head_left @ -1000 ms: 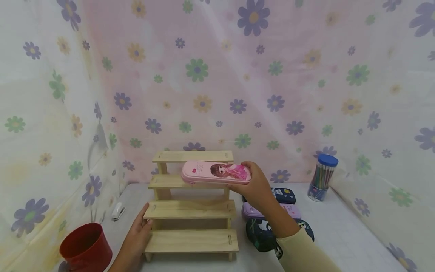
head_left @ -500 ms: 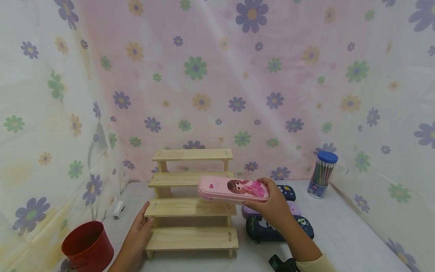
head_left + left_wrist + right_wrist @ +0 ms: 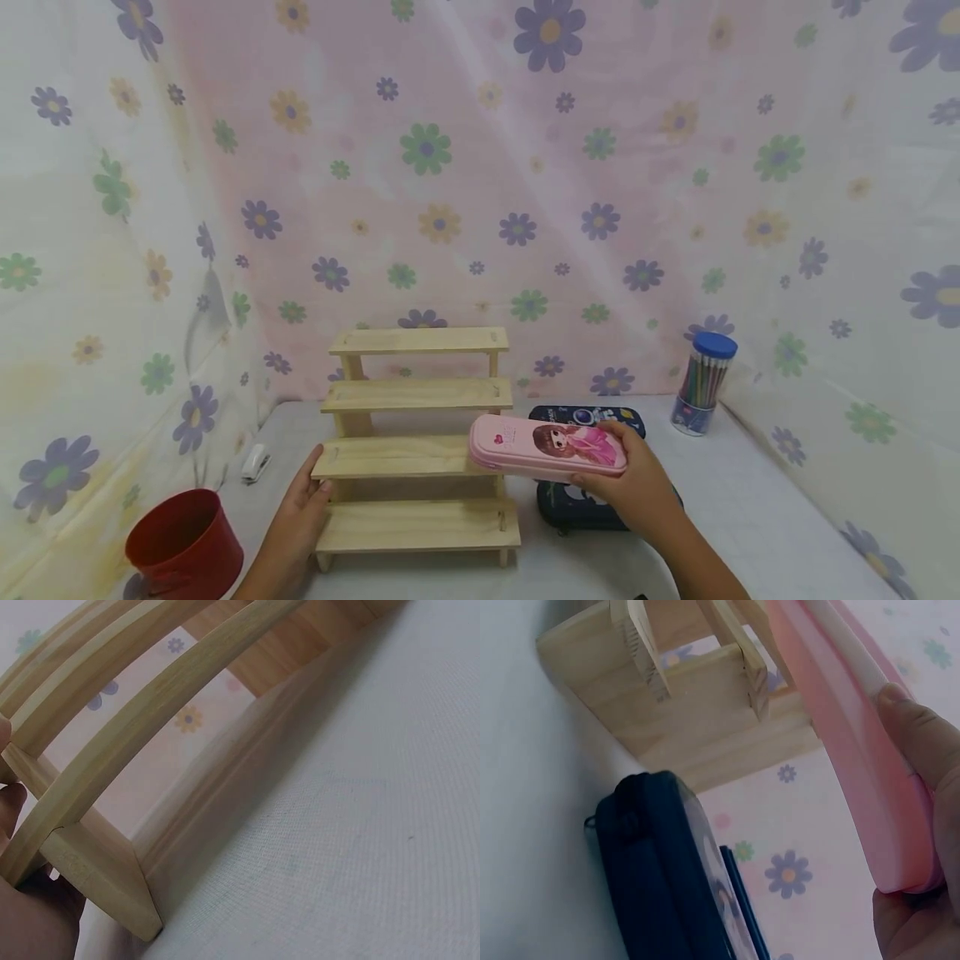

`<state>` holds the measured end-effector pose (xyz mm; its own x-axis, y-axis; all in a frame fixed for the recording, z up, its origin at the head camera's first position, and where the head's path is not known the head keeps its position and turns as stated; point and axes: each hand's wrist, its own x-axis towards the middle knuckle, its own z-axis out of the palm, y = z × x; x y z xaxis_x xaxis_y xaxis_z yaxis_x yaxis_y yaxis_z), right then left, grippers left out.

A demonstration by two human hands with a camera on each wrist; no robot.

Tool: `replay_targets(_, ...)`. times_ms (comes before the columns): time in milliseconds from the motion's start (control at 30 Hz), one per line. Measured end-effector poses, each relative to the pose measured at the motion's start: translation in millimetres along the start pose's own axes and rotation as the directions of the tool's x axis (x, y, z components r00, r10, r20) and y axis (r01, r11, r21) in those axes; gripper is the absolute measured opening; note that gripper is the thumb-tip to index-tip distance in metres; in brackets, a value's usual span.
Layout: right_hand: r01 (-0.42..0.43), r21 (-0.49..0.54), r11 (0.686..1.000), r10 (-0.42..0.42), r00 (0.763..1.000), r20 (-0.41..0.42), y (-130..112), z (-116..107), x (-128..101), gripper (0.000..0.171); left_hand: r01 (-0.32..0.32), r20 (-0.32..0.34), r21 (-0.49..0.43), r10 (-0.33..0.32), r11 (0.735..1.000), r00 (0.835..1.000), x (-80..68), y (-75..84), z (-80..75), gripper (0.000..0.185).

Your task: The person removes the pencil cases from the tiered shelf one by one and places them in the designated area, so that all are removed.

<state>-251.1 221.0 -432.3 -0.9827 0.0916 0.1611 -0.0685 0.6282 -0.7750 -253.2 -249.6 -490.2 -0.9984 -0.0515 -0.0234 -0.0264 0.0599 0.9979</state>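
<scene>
A pink pencil case [image 3: 547,447] with a cartoon girl on it is held level in the air, and my right hand [image 3: 609,467] grips its right end. It hovers just right of the wooden stepped shelf [image 3: 416,454], at the height of the second-lowest step. The right wrist view shows the pink case [image 3: 847,712] from below with my fingers [image 3: 922,742] round its edge. My left hand [image 3: 311,487] rests with straight fingers against the left end of that same step. The left wrist view has the shelf [image 3: 150,712] close up and my left hand [image 3: 37,915] touching it.
Two dark blue pencil cases [image 3: 587,415] [image 3: 573,510] lie on the white table [image 3: 750,508] under and behind the pink one. A clear pencil tub with a blue lid [image 3: 702,383] stands at the back right. At front left are a red bucket [image 3: 183,546] and a white stapler [image 3: 257,463].
My right hand has carried the pink case down and to the right, away from the shelf's second-highest step. It now hides the purple case. The left hand has stayed put.
</scene>
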Motion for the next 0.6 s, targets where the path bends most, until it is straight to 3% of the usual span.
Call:
replay_targets(233, -0.064, -0.013, 0.998, 0.064, 0.998, 0.018, 16.8, -11.0, -7.4, 0.109, 0.034, -0.005, 0.025, -0.034, 0.999, 0.999, -0.9, 0.3, -1.7, 0.071)
replay_targets(600, -0.142, -0.072, 0.987, 0.147, 0.986, 0.076, 45.3, -25.7, -15.5, 0.111, 0.009, 0.027, 0.004, -0.009, 1.000, 1.000, 0.4, -2.0, -3.4, 0.071)
